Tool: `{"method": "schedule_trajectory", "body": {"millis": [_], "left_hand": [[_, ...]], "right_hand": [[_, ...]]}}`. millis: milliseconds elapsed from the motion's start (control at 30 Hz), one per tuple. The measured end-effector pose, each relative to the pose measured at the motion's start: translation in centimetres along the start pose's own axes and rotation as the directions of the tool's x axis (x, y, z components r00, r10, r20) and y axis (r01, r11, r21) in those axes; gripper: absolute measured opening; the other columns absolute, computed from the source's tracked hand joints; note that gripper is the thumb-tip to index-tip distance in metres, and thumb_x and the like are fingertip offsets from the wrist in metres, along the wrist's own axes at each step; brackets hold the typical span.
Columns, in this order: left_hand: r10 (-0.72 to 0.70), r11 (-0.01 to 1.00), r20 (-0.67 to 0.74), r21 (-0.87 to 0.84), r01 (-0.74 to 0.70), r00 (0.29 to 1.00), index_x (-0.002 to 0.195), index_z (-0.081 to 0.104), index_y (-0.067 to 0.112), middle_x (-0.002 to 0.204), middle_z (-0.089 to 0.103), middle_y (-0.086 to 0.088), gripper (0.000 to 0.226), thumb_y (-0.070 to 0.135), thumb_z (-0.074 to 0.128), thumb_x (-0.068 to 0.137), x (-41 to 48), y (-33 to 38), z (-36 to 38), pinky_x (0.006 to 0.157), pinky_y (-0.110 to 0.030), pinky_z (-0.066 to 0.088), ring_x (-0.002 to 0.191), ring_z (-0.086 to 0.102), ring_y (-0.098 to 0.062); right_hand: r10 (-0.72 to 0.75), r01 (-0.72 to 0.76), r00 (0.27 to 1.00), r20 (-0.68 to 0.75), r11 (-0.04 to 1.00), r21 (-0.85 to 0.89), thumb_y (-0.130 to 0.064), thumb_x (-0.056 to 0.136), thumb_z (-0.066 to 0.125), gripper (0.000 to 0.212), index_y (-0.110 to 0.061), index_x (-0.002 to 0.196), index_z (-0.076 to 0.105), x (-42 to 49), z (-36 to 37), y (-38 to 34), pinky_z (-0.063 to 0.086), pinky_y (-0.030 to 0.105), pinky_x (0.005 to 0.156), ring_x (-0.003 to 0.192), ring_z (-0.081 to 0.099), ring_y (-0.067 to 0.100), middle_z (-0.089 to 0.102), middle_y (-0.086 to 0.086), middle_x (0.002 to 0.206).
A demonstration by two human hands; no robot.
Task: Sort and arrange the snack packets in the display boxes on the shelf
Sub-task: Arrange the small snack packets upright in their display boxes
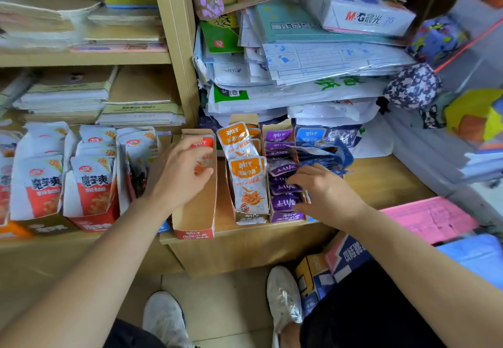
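The left hand reaches into the red box, fingers and thumb curled round the few red packets standing at its back. It probably holds them upright so they face forward. Most of that box is bare cardboard.

The right hand lies over the purple packets, its fingers held close together and stretched across the row. They seem to press the packets down into line. Whether any packet is pinched under the palm cannot be told.

The purple box is packed full from front to back. Beside it, the orange packets stand neatly in their own box. The blue packets, to the right of the purple ones, lie tumbled and look unsorted. All four rows sit side by side on the wooden shelf. To the left, the larger white-and-red packets fill separate boxes.
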State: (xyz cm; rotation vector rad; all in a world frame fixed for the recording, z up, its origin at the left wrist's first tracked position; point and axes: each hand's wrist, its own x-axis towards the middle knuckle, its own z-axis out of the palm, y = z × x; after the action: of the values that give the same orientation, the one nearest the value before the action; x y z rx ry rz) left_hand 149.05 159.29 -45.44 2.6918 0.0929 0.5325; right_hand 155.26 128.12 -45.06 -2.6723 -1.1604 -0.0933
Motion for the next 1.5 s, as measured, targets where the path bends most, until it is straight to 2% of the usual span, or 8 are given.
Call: {"method": "schedule_trajectory", "body": {"millis": [233,367,567,767,867,1067,1300,1500], "left_hand": [[0.303,0.949,0.134,-0.132,-0.286,0.944,0.113,0.075,0.027,0.108,0.068,0.011,0.023,0.032,0.07,0.091,-3.0,7.1,1.7,0.093,-0.036,0.05,0.104,0.055,-0.008],[0.455,0.889,0.315,-0.112,-0.443,0.833,0.133,0.064,0.027,0.129,0.063,0.011,0.038,0.035,0.064,0.096,-3.9,8.5,5.0,0.103,-0.035,0.043,0.119,0.047,-0.011],[0.479,0.878,0.362,-0.19,-0.44,0.8,0.132,0.065,0.022,0.13,0.061,0.01,0.035,0.02,0.06,0.098,-4.8,8.1,5.8,0.102,-0.035,0.046,0.119,0.045,-0.012],[0.332,0.942,0.043,0.025,-0.334,0.942,0.137,0.059,0.021,0.131,0.061,0.003,0.06,0.03,0.079,0.082,-2.7,6.4,3.7,0.103,-0.037,0.044,0.12,0.053,-0.016],[0.185,0.961,0.134,0.182,-0.208,0.974,0.15,0.043,0.02,0.142,0.053,-0.001,0.094,0.051,0.084,0.071,-0.9,5.0,3.1,0.106,-0.045,0.035,0.129,0.046,-0.024],[0.135,0.989,0.051,0.047,-0.137,0.99,0.127,0.064,0.021,0.113,0.062,0.005,0.068,0.042,0.09,0.068,0.8,4.4,2.7,0.086,-0.033,0.042,0.102,0.059,-0.018],[0.05,0.986,-0.126,-0.153,-0.069,0.991,0.115,0.062,0.015,0.11,0.056,0.001,0.048,0.025,0.087,0.075,1.5,4.0,2.3,0.07,-0.045,0.059,0.093,0.062,-0.019],[0.071,0.987,-0.015,-0.143,-0.073,0.997,0.125,0.058,0.02,0.113,0.054,0.004,0.054,0.025,0.084,0.077,1.7,4.6,2.3,0.075,-0.037,0.056,0.1,0.058,-0.013]], "right_hand": [[-0.03,0.025,0.996,-0.086,0.998,-0.055,-0.018,0.079,0.08,0.013,-0.011,0.083,0.069,1.4,1.3,0.0,0.052,0.041,0.058,0.082,0.055,0.027,0.064,0.002,0.077],[0.016,-0.01,0.965,-0.262,1.0,0.021,-0.011,0.082,0.075,0.016,-0.01,0.071,0.063,1.3,1.3,0.8,0.049,0.037,0.047,0.055,0.054,0.025,0.06,0.001,0.063],[0.076,-0.061,0.958,-0.277,0.996,0.063,-0.014,0.08,0.08,0.02,-0.011,0.069,0.064,0.8,1.5,0.8,0.049,0.033,0.046,0.048,0.055,0.024,0.06,0.0,0.056],[0.052,-0.006,0.979,-0.195,0.973,0.232,-0.014,0.082,0.078,0.007,-0.014,0.087,0.073,0.6,1.3,-0.3,0.056,0.035,0.06,0.064,0.061,0.011,0.068,-0.004,0.077],[-0.03,0.049,0.997,-0.066,0.954,0.295,-0.018,0.079,0.081,0.028,-0.017,0.106,0.075,0.5,1.4,-1.3,0.055,0.027,0.073,0.079,0.058,0.005,0.068,-0.005,0.095],[-0.111,0.062,0.966,0.233,0.976,0.207,-0.035,0.087,0.073,0.051,-0.037,0.136,0.058,-0.3,1.9,-2.6,0.048,0.031,0.09,0.105,0.045,0.015,0.044,-0.006,0.109],[-0.146,0.107,0.934,0.327,0.985,0.135,-0.046,0.093,0.059,0.051,-0.043,0.143,0.046,-0.8,1.4,-3.3,0.045,0.038,0.099,0.111,0.036,0.016,0.034,-0.007,0.121],[-0.124,0.09,0.923,0.363,0.99,0.109,-0.048,0.094,0.056,0.057,-0.042,0.148,0.037,-1.2,1.1,-3.6,0.038,0.032,0.105,0.117,0.034,0.013,0.038,-0.008,0.127]]}}
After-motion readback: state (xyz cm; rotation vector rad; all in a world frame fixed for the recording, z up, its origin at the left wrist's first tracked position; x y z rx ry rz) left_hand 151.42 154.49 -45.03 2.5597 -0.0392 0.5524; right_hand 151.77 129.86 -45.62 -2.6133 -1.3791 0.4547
